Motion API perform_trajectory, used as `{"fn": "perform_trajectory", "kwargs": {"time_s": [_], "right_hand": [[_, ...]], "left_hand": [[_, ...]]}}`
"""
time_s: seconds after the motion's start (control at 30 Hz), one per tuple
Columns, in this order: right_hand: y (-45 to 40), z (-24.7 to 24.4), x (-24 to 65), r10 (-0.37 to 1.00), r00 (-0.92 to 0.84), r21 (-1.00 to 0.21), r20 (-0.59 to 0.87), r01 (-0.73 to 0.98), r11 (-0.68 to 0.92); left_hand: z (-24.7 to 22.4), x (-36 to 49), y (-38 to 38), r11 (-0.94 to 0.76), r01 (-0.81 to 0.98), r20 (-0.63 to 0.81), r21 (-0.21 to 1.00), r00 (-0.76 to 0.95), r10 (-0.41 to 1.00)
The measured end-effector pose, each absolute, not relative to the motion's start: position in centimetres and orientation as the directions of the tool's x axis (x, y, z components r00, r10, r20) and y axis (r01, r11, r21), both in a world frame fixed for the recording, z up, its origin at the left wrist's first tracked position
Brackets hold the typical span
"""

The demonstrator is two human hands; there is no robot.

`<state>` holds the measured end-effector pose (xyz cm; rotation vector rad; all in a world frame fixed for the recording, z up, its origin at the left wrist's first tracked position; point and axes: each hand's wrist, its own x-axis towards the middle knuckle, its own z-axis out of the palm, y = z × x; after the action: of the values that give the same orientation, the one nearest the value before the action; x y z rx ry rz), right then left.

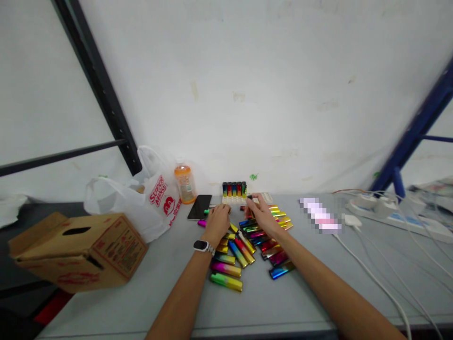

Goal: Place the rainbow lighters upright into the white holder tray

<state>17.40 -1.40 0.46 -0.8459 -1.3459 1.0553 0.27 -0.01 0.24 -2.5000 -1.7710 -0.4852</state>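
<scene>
Near edge of desk (141,302): bare forearms reach over it, inward. First of the loose lighters, left of middle: a green-and-yellow lighter (226,282), lying flat. Risk here, my judgement: a dragging wrist or forearm could sweep such pieces out of place, since they lie loose and close to the arms. Its long axis runs nearly parallel to the near edge, green end toward the left edge. To the right, a blue lighter (282,270) lies close by the right forearm, long axis also mostly left-right, right end slightly farther off. Between the arms, a red-and-yellow lighter (244,248) slants, yellow end toward the near edge. Farther in, left hand (217,224) is over the left part of the spread, fingers curled down; cannot tell whether its grip pinches anything. Right hand (261,215) is by the white tray (266,197), fingers bent inward near a small dark-topped piece; hold not clear. Toward the far edge, a row of lighters (234,190) stands upright at the tray, long axes vertical, dark tops up. A knuckle knock or a crooked placement could tip them, being tall and narrow. Beyond left, black phone (200,207) flat, then orange-filled bottle (185,183) near the wall.
</scene>
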Motion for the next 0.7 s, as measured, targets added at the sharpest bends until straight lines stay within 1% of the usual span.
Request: {"fn": "perform_trajectory", "kwargs": {"time_s": [0.07,0.13,0.2,0.27,0.4,0.5,0.57,0.7], "right_hand": [[-0.6,0.5,18.0,0.907,-0.060,-0.908,0.418,0.021,0.419],[0.7,0.8,18.5,0.879,-0.021,-0.859,0.477,0.200,0.471],[2.2,1.3,18.9,0.857,-0.006,-0.796,0.516,0.366,0.482],[3.9,1.9,18.9,0.841,-0.033,-0.738,0.540,0.462,0.492],[7.0,2.5,18.3,0.787,-0.159,-0.607,0.596,0.553,0.571],[8.8,2.4,17.8,0.766,-0.270,-0.497,0.583,0.628,0.599],[9.7,2.2,17.6,0.756,-0.308,-0.430,0.578,0.672,0.603],[10.5,2.2,17.6,0.765,-0.338,-0.375,0.549,0.719,0.586]], "left_hand": [[0.3,0.2,0.0,-0.362,0.919,0.268,0.154,0.314,0.911],[0.3,0.3,0.0,-0.377,0.910,0.265,0.173,0.326,0.908],[0.3,0.3,0.1,-0.395,0.897,0.261,0.199,0.340,0.904],[0.2,0.3,0.2,-0.417,0.878,0.253,0.236,0.359,0.898],[-0.5,0.5,0.6,-0.447,0.836,0.253,0.318,0.379,0.890],[-1.2,0.7,1.0,-0.463,0.810,0.275,0.360,0.383,0.882],[-1.4,0.6,1.3,-0.490,0.787,0.290,0.375,0.402,0.868],[-1.1,-0.1,1.6,-0.531,0.765,0.333,0.365,0.426,0.841]]}}
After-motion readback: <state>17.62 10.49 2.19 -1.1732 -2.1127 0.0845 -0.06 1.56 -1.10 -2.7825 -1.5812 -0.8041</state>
